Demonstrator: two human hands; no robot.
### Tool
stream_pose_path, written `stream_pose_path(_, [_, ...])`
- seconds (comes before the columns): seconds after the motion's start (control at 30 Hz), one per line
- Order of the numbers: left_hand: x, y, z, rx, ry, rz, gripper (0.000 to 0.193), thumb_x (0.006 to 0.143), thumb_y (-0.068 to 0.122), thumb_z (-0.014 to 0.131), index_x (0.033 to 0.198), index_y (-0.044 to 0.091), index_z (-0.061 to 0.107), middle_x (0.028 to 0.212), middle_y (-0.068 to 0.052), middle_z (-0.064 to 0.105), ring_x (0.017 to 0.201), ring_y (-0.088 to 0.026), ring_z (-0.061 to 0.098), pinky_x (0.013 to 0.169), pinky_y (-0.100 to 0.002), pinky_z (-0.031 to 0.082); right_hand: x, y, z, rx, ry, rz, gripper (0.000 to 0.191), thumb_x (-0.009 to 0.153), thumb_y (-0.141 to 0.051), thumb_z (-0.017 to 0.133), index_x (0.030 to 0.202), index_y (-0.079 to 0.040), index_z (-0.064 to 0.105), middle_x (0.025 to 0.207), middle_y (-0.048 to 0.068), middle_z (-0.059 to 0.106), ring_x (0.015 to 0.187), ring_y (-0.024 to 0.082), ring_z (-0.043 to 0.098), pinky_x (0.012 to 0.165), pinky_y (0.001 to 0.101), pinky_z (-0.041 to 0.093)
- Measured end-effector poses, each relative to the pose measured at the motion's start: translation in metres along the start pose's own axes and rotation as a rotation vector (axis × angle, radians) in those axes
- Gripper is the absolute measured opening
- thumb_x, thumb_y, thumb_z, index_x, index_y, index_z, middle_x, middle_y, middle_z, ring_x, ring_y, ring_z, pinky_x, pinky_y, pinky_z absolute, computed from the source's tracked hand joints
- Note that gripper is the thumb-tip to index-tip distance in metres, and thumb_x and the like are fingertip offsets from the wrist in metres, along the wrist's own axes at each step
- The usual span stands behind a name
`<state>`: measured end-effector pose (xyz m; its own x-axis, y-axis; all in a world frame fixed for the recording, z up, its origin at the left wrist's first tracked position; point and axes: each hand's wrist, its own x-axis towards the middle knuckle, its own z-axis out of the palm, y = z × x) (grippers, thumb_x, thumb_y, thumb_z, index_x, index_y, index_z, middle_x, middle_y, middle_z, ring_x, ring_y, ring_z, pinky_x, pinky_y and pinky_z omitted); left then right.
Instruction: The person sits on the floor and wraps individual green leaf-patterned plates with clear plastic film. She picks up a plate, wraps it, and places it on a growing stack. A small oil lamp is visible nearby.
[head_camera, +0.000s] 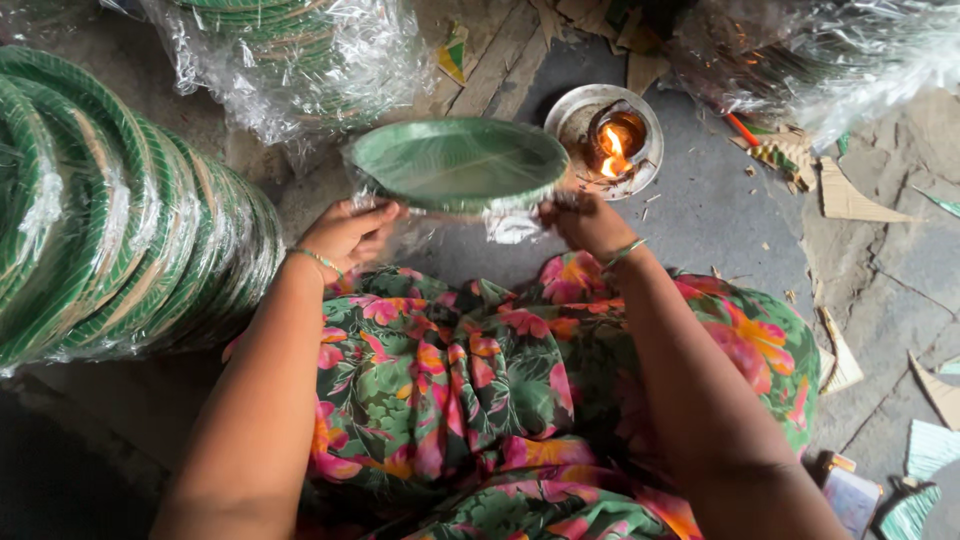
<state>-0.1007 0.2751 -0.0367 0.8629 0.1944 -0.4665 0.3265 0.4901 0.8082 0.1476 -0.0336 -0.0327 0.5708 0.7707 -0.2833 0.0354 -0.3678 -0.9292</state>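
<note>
A stack of green paper plates (458, 162) wrapped in clear plastic film is held flat in front of me, above my lap. My left hand (345, 235) grips its left edge, fingers curled over the film. My right hand (588, 222) pinches the right edge, where loose film (515, 226) hangs down. Just past the right edge, a small oil lamp (612, 150) burns with an open flame in a round metal dish (575, 118) on the floor. My lap is covered by a green floral cloth (470, 390).
A long wrapped roll of green plates (120, 220) lies on its side at the left. More plastic-wrapped plate stacks sit at top centre (290, 50) and top right (830, 50). Cardboard and paper scraps (850, 195) litter the grey floor on the right.
</note>
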Motion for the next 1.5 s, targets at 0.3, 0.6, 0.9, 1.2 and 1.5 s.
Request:
stream_pose_path(0.3, [-0.169,0.076,0.106,1.954,0.451,0.881,0.011,0.095,0.016,0.061,0.104,0.012,0.055,0.088,-0.008,0.067,0.083,-0.029,0.068,0.068,-0.041,0.053,-0.140,-0.131,-0.048,-1.225,0.078,-0.315,0.023,0.101,-0.024,0.057,0.122,-0.020,0.067,0.099,0.017,0.074,0.075,0.042,0.070,0.059,0.0495,0.057])
stream_pose_path(0.6, [-0.082,0.181,0.143,1.370,0.599,1.096,0.008,0.098,0.014,0.066,0.103,0.010,0.062,0.082,-0.010,0.064,0.073,-0.031,0.059,0.060,-0.042,0.042,-0.054,-0.170,-0.038,0.252,0.220,-0.552,0.012,0.105,-0.018,0.054,0.106,-0.009,0.062,0.080,0.005,0.062,0.069,0.019,0.056,0.063,0.0328,0.044])
stream_pose_path(0.9, [-0.031,0.096,0.079,1.425,0.781,1.242,0.013,0.094,0.003,0.061,0.105,0.007,0.056,0.105,-0.024,0.065,0.101,-0.045,0.062,0.086,-0.052,0.050,-0.034,-0.048,-0.015,0.338,-0.004,-0.366,0.025,0.109,-0.027,0.051,0.103,-0.008,0.065,0.075,0.001,0.064,0.067,0.009,0.056,0.061,0.0212,0.041])
stream_pose_path(1.2, [0.095,0.044,0.077,1.202,0.603,0.846,0.008,0.102,0.007,0.061,0.107,0.003,0.056,0.105,-0.021,0.065,0.101,-0.045,0.062,0.082,-0.050,0.049,-0.012,-0.029,-0.013,-0.140,0.501,-0.592,0.020,0.091,-0.017,0.083,0.095,0.000,0.075,0.098,0.005,0.073,0.089,0.011,0.065,0.081,0.0260,0.053])
stream_pose_path(1.5, [0.172,0.004,0.123,1.242,0.470,0.689,0.013,0.098,0.018,0.067,0.099,0.005,0.063,0.101,-0.021,0.068,0.094,-0.045,0.063,0.077,-0.052,0.050,0.008,0.050,-0.039,0.857,0.621,-0.023,0.011,0.090,0.000,0.073,0.101,0.000,0.074,0.090,0.007,0.075,0.076,0.013,0.070,0.065,0.0248,0.056])
